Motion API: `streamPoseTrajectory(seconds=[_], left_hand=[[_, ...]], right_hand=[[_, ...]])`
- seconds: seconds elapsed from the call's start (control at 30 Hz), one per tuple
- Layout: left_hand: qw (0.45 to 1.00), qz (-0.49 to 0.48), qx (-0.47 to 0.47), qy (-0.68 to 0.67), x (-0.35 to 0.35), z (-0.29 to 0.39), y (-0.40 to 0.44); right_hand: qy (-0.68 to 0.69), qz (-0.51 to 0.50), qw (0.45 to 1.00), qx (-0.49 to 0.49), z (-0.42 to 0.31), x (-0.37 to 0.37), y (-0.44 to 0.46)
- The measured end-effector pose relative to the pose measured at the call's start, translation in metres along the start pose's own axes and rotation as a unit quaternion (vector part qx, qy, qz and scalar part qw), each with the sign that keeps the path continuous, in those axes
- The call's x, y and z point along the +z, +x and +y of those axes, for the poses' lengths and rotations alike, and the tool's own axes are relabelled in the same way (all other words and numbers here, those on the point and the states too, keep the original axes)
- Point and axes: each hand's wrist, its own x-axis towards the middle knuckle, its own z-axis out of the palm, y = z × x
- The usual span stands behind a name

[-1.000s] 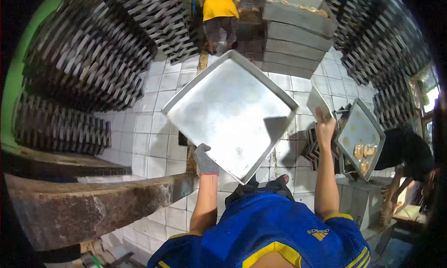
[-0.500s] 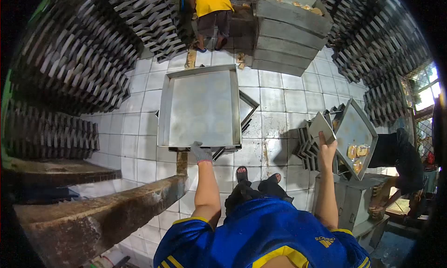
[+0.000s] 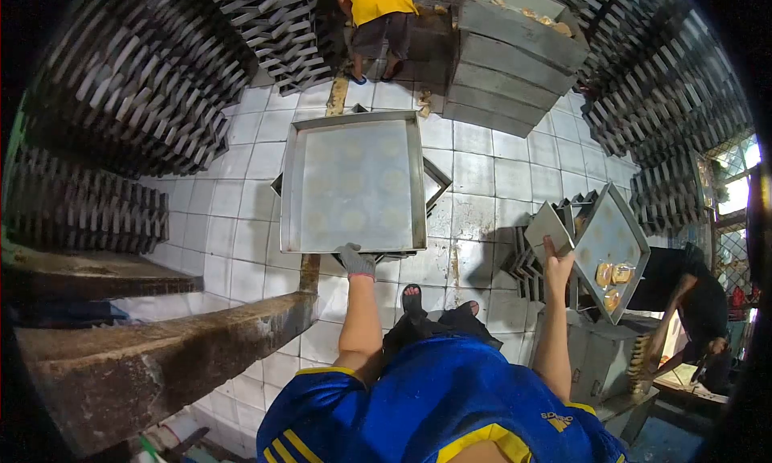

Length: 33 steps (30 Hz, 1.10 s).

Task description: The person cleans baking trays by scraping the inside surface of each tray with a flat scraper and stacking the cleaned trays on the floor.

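Observation:
My left hand (image 3: 355, 260), in a grey glove, grips the near rim of a large square metal baking tray (image 3: 354, 182). The tray's inside holds no food, only faint round marks. Beneath it, the corners of another tray (image 3: 437, 182) stick out at an angle. My bare right hand (image 3: 556, 268) holds a flat, thin metal plate (image 3: 548, 228), its fingers partly hidden. Just right of that hand, a tilted tray (image 3: 607, 238) carries a few wrapped baked pieces (image 3: 613, 280) and lies on a stack of trays (image 3: 524, 262).
Tall tray stacks (image 3: 145, 85) line both sides. A person in yellow (image 3: 378, 3) stands at the back beside large metal boxes (image 3: 515, 69). Another person in black (image 3: 701, 306) bends at the right, near a metal box (image 3: 591, 354). A worn ledge (image 3: 169, 358) runs along the left.
My view has shifted slightly. Both hands keep their holds, and more corners of the tray underneath show around the large one. The person in black shows an arm reaching down.

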Motion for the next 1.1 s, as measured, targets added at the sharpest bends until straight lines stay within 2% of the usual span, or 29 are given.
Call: streamPoseTrajectory(seconds=[0.1,0.23,0.3,0.37,0.43,0.53,0.57,0.67,0.7,0.73,0.77,0.8,0.87,0.9,0.93,0.97,1.0,1.03,1.1], left_hand=[[0.999,0.006,0.025,0.026,0.007,0.0,-0.01],[0.994,0.077,-0.029,0.065,0.016,0.007,-0.009],[0.998,-0.04,-0.027,0.031,0.006,0.003,-0.007],[0.995,0.001,-0.059,0.08,-0.01,0.008,0.003],[0.996,-0.035,-0.033,0.072,-0.015,-0.004,0.012],[0.995,-0.014,-0.042,0.092,-0.024,-0.005,0.029],[0.988,-0.002,-0.122,0.1,-0.039,0.006,0.049],[0.981,0.046,-0.124,0.141,-0.02,0.009,0.024],[0.978,0.051,-0.124,0.162,-0.017,0.009,0.019],[0.976,0.046,-0.127,0.169,-0.025,0.013,0.026],[0.975,0.039,-0.106,0.192,-0.035,0.014,0.036],[0.977,0.01,-0.126,0.17,-0.026,0.012,0.017],[0.975,-0.045,-0.166,0.139,-0.016,0.01,-0.003],[0.971,-0.072,-0.185,0.13,-0.015,0.01,-0.005],[0.975,-0.077,-0.173,0.119,-0.009,0.003,-0.015],[0.971,-0.01,-0.136,0.196,0.021,-0.003,-0.056],[0.961,0.001,-0.092,0.261,0.055,-0.017,-0.113],[0.958,0.021,-0.031,0.286,0.064,-0.025,-0.128],[0.925,0.099,0.207,0.303,0.055,-0.061,-0.124]], right_hand=[[-0.008,-0.008,1.0,0.02,0.014,-0.004,-0.005],[-0.005,-0.022,0.999,0.038,0.044,-0.011,-0.017],[-0.015,-0.022,0.996,0.089,0.051,-0.013,-0.028],[-0.028,-0.056,0.995,0.076,0.091,-0.016,-0.039],[-0.05,-0.064,0.994,0.078,0.111,-0.027,-0.052],[-0.12,-0.094,0.977,0.147,0.127,-0.037,-0.084],[-0.126,-0.086,0.978,0.144,0.15,-0.041,-0.096],[-0.152,-0.073,0.975,0.144,0.18,-0.063,-0.124],[-0.183,-0.102,0.957,0.202,0.187,-0.074,-0.131],[-0.21,-0.127,0.934,0.259,0.194,-0.085,-0.139],[-0.226,-0.131,0.941,0.213,0.205,-0.098,-0.148],[-0.225,-0.113,0.942,0.222,0.217,-0.108,-0.156],[-0.329,-0.143,0.903,0.235,0.245,-0.138,-0.174],[-0.323,-0.127,0.907,0.236,0.27,-0.151,-0.184],[-0.317,-0.112,0.912,0.235,0.289,-0.165,-0.193],[-0.317,-0.085,0.911,0.248,0.291,-0.182,-0.196],[-0.285,-0.11,0.92,0.244,0.292,-0.195,-0.198],[-0.249,-0.138,0.929,0.236,0.291,-0.207,-0.196],[-0.24,-0.122,0.925,0.268,0.279,-0.234,-0.197]])
